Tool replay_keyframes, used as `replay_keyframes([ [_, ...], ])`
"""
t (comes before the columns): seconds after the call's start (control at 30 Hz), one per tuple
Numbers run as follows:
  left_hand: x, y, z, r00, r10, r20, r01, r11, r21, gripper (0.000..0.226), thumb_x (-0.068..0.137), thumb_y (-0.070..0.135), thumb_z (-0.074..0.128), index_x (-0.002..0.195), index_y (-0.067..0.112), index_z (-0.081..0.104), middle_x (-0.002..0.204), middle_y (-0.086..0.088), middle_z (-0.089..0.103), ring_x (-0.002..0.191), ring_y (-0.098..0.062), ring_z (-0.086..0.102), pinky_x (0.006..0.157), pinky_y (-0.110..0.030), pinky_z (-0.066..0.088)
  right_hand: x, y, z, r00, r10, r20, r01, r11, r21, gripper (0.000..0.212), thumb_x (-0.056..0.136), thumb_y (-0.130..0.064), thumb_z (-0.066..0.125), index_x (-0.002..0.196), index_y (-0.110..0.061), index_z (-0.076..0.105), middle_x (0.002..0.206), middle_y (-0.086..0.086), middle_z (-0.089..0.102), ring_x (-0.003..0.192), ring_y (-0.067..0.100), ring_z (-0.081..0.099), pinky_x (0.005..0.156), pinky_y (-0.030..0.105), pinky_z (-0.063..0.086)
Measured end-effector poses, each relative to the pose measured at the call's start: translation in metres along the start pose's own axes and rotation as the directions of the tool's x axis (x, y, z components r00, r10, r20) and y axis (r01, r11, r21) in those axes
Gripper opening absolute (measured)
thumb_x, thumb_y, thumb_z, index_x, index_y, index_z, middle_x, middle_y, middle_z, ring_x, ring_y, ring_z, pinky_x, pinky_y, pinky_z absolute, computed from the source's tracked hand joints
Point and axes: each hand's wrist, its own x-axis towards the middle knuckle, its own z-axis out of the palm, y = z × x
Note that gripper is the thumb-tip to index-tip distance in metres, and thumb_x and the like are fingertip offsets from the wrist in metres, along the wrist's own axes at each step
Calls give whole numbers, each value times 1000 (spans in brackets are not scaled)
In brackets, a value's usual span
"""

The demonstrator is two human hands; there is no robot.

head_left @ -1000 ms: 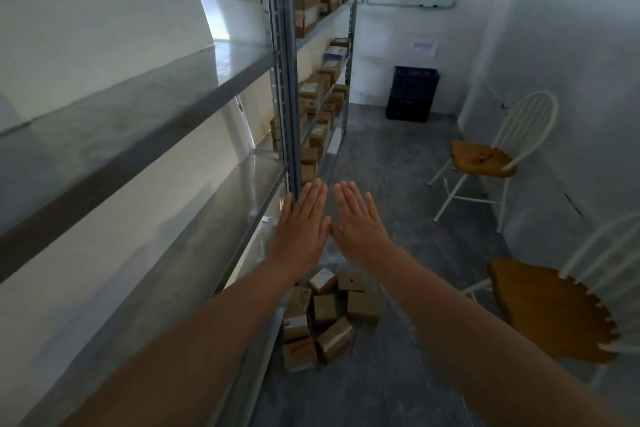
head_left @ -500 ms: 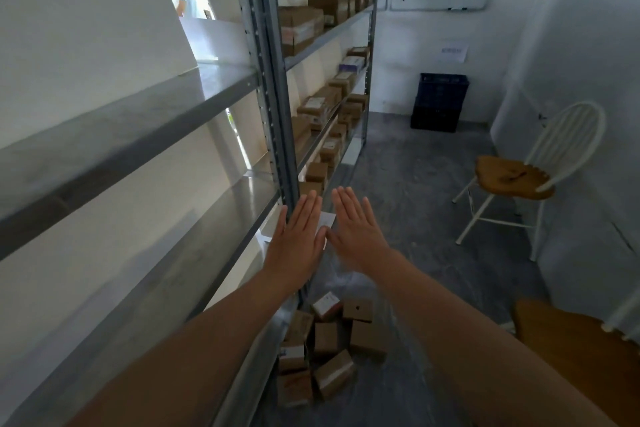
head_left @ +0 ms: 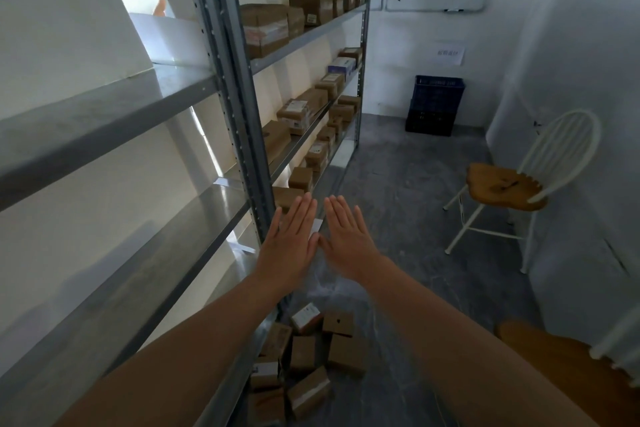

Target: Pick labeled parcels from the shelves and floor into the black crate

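Against the far wall, black crate [head_left: 429, 123] under blue crate [head_left: 438, 92], insides unseen, left hand [head_left: 289, 248] and right hand [head_left: 347, 243] flat, empty.

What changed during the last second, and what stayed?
The head camera turned left and up, so the near chair slid toward the lower right corner. Nothing was taken or let go. Left hand and right hand stay flat and empty; floor parcels and black crate unmoved.

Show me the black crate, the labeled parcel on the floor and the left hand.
black crate [head_left: 429, 123]: head view, on its front wall.
labeled floor parcel [head_left: 304, 315]: head view, on its white label.
left hand [head_left: 289, 248]: head view, on its back.
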Motion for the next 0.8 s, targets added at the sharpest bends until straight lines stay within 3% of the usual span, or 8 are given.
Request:
replay_keyframes([
  [0.2,10,-11,12,999,-11,32,12,999,-37,67,98,47,3,157,16,4,164,0,-5,150,-14,-12,123,-41,-1,22,6,15,999,10,44,-9,999,-39,70,104,-46,21,155,-10,-9,164,6,-13,149,17,-20,119,39,-16],
  [0.4,38,-36,16,999,-5,34,7,998,-70,70,94,47,-4,157,16,-1,164,0,-8,150,-14,-13,121,-39,-9,46,0,19,998,30,48,-28,998,-48,77,93,-54,4,156,-11,-9,164,5,-12,149,16,-20,120,38,-16],
  [0.6,64,-65,24,999,26,23,-23,992,-123,67,96,45,2,157,17,-2,164,0,-7,150,-14,-13,123,-43,1,81,-11,11,995,79,63,-73,993,-94,68,105,-44,20,156,-8,-8,164,7,-12,150,18,-18,120,40,-15],
  [0.8,92,-91,24,996,86,4,-85,986,-142,63,101,42,13,156,15,-4,164,-1,-10,150,-14,-14,123,-40,-5,107,-24,6,988,129,83,-119,987,-111,67,106,-43,17,155,-7,-10,164,7,-14,149,18,-20,121,41,-13],
])
